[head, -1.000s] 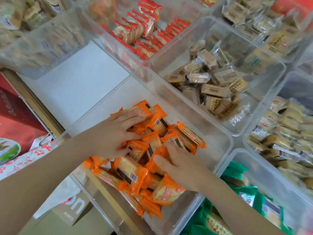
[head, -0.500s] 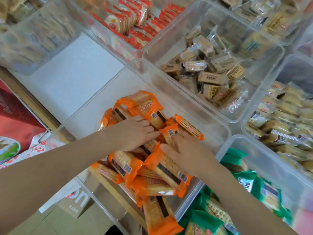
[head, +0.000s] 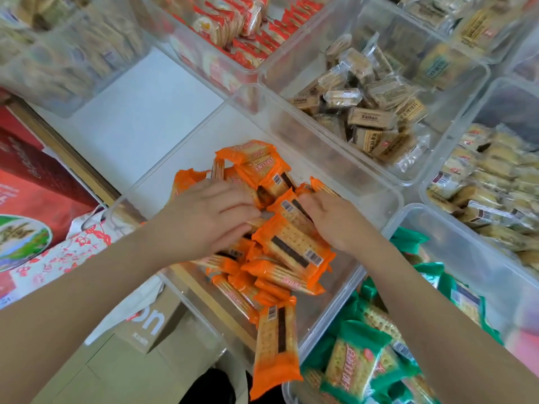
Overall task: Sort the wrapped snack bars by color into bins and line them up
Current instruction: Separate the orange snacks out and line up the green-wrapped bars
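A: Gathering the orange bars in the clear bin: both hands work the heap at the bin's middle. What is each grip doing?

B: The left hand lies over the pile with fingers curled down among the wrappers; whether it actually pinches one cannot be told. The right hand has its fingers bent onto the bars just beside it, and its grip is likewise unclear.

A: Where do the bars lie?

B: Loosely crossed at all angles in the near half of the bin; one long bar hangs over the near rim. The far half shows bare floor. Green bars fill the neighbouring bin to the right; red bars and tan bars sit in bins behind.

A: How is the step best done?

B: Probably by squaring a few bars between both palms, barcodes facing one way, then sliding them against a wall as a row. The overhanging bar likely needs pulling back first, lest it slip out.
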